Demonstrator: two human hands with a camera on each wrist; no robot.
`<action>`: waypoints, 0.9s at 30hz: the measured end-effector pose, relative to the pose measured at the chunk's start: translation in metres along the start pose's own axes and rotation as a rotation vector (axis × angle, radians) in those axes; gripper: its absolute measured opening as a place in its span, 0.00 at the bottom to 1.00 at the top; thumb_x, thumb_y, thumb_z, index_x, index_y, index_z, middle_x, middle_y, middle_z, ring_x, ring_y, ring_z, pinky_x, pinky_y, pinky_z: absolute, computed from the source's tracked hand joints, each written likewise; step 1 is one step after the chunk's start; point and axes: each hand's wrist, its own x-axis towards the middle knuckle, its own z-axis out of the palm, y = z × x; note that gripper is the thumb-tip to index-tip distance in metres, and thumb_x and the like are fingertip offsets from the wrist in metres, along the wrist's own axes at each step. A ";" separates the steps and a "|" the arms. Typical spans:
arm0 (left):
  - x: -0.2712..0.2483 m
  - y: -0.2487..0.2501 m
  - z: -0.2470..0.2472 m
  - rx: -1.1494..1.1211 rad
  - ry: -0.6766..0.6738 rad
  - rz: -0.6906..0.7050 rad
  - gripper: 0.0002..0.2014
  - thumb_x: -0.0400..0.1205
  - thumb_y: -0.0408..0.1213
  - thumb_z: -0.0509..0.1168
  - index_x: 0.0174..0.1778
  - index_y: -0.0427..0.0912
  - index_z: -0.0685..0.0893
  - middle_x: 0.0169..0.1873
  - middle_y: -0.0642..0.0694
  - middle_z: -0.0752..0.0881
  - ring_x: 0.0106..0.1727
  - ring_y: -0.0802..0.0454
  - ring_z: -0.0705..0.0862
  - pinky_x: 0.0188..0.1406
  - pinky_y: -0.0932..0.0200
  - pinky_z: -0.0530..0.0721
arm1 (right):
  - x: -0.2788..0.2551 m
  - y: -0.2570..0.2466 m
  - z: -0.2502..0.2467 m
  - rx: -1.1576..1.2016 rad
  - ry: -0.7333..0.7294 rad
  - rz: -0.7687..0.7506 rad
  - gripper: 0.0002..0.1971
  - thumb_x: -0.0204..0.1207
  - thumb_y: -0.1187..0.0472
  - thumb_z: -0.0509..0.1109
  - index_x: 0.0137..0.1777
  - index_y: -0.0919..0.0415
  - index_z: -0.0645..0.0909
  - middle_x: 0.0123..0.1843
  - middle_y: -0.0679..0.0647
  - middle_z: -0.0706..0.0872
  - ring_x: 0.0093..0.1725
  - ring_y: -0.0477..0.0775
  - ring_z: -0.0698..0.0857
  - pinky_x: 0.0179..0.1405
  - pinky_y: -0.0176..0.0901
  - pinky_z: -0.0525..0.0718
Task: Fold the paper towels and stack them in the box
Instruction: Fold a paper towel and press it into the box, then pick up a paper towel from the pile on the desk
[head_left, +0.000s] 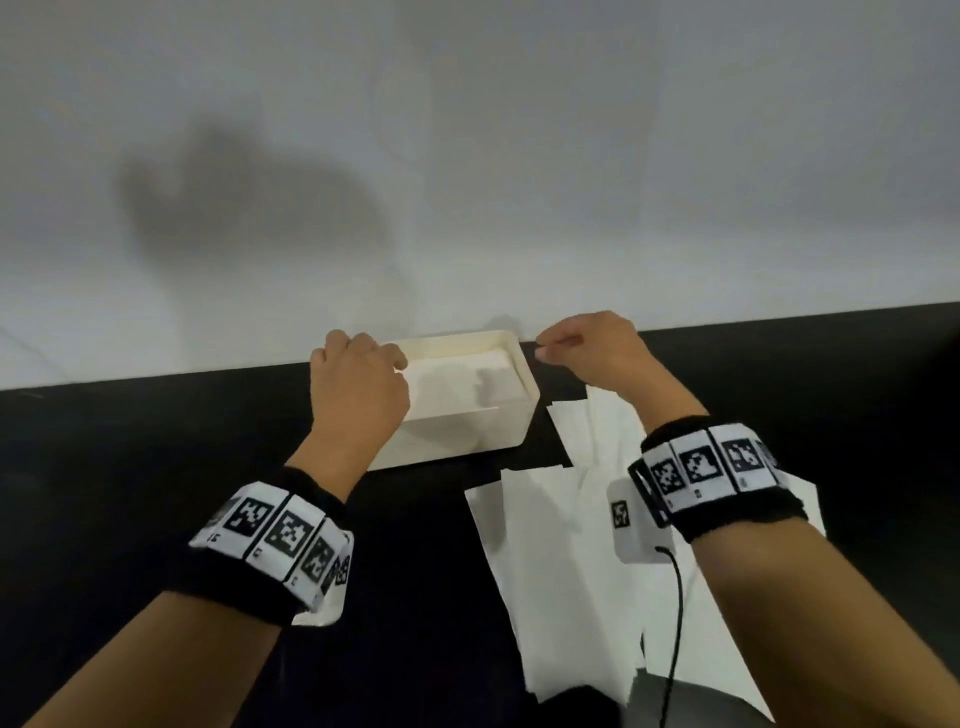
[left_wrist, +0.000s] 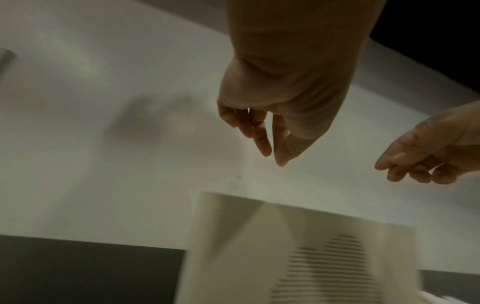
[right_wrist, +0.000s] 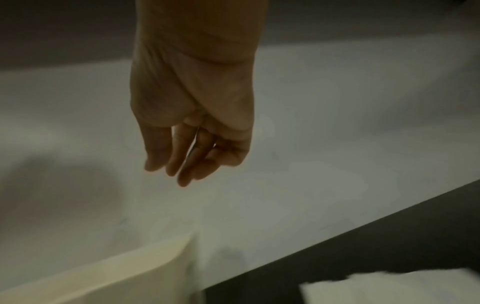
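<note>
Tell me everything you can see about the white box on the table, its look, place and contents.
The box is a cream-white, open-topped rectangular container with rounded corners, plastic by its look. It stands upright on the black table, its far side near the white wall. White folded paper towels lie flat inside. The left hand hovers over its left end and the right hand beyond its far right corner; neither holds anything. Loose paper towels lie to its right.

Prob. lab/test bench: black table (head_left: 130, 467), bare white wall (head_left: 467, 130).

No readable text; only coded square markers on wristbands (head_left: 275, 535).
</note>
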 end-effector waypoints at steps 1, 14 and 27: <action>-0.009 0.009 -0.002 -0.119 -0.005 0.018 0.14 0.82 0.37 0.59 0.61 0.46 0.85 0.54 0.45 0.85 0.58 0.45 0.78 0.56 0.54 0.73 | -0.015 0.010 -0.010 0.106 0.033 0.047 0.13 0.76 0.55 0.72 0.59 0.54 0.86 0.61 0.48 0.86 0.61 0.49 0.82 0.66 0.45 0.79; -0.124 0.101 0.072 -0.729 -0.630 -0.411 0.30 0.80 0.42 0.68 0.75 0.38 0.66 0.70 0.41 0.74 0.68 0.47 0.77 0.55 0.65 0.75 | -0.135 0.164 0.074 0.434 0.137 0.692 0.33 0.72 0.59 0.76 0.75 0.63 0.69 0.70 0.62 0.76 0.60 0.63 0.82 0.61 0.53 0.82; -0.116 0.112 0.086 -0.831 -0.568 -0.464 0.13 0.85 0.35 0.59 0.63 0.37 0.79 0.60 0.42 0.82 0.50 0.54 0.76 0.50 0.63 0.75 | -0.111 0.137 0.076 0.321 0.100 0.558 0.19 0.78 0.64 0.66 0.69 0.65 0.75 0.60 0.59 0.82 0.59 0.60 0.81 0.56 0.46 0.79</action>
